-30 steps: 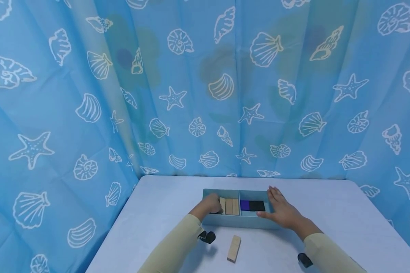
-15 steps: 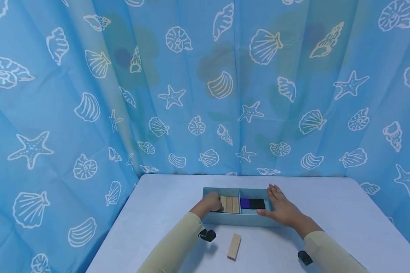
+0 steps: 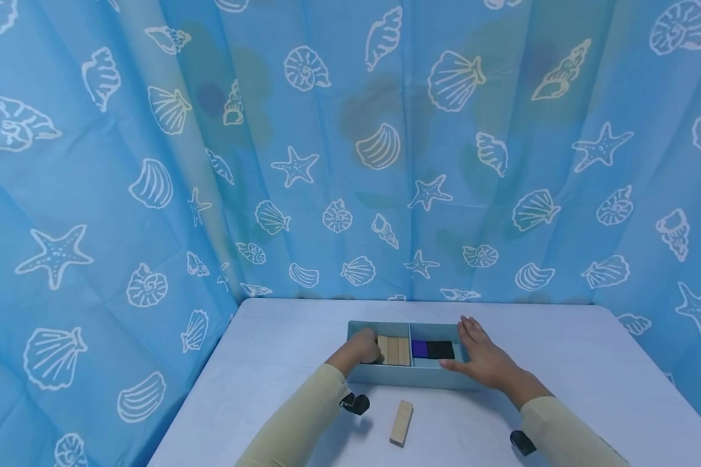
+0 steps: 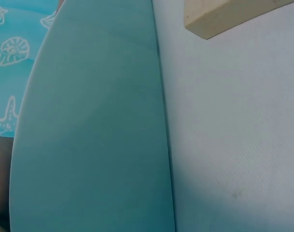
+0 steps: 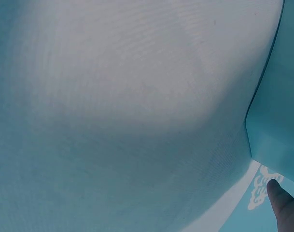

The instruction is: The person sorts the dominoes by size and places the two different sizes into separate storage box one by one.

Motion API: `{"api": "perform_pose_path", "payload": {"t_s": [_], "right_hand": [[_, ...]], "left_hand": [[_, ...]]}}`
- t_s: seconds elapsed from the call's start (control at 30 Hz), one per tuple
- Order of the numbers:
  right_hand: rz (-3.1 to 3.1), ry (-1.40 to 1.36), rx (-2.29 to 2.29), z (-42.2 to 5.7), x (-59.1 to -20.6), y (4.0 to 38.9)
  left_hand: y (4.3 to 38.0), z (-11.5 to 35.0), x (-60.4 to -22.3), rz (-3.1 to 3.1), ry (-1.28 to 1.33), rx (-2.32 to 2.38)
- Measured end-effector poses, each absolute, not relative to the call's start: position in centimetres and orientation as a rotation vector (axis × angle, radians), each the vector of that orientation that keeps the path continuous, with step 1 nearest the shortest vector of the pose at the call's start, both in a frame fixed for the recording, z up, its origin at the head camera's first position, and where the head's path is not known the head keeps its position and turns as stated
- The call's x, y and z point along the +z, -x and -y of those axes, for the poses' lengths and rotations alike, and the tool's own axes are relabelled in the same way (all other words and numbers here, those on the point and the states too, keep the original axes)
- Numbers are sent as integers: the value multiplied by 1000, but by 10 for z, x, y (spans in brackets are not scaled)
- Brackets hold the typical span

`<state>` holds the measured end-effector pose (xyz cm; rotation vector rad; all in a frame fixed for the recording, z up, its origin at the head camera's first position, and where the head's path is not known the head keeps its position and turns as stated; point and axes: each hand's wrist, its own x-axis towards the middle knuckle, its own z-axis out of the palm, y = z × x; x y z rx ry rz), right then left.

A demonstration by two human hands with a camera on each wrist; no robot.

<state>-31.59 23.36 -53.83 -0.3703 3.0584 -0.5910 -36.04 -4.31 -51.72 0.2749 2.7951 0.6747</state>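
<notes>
A pale blue-green two-compartment box [image 3: 409, 377] stands on the table. My left hand [image 3: 363, 345] reaches into its left compartment, knuckles bent, right beside a row of upright-grained wooden blocks [image 3: 394, 351]. Its fingertips are hidden, so I cannot tell whether they pinch a block. My right hand [image 3: 486, 358] rests over the box's right end, fingers straight and thumb spread along the front rim. The right compartment holds a purple block [image 3: 420, 349] and a black block [image 3: 441, 350]. In the left wrist view the box wall [image 4: 93, 121] fills the left half.
A single wooden block [image 3: 401, 423] lies on the white tabletop [image 3: 280, 344] in front of the box. Blue shell-print curtains [image 3: 339, 162] hang behind and to the sides. Black camera mounts show under both wrists.
The leftmost wooden block, slightly askew a second ago, now lines up with the others. Both hands stay in nearly the same place, and the view has shifted slightly.
</notes>
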Motion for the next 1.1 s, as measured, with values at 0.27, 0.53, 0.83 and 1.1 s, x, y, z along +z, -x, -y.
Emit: {"api": "perform_pose_path", "payload": {"t_s": [0.27,0.53,0.83,1.1], "right_hand": [[-3060,375,-577,-235,-539,316],[-3061,370,-587,-234,-538,316],[-3074,375,-586,-233,-540,316],[-3066,362,-576,-233,-538,315]], "left_hand": [[359,42,-519,-2792,-265,675],[357,43,-515,-2780,-242,681],[353,43,-505,-2792,-257,656],[345,47,-493,-2767,-310,724]]}}
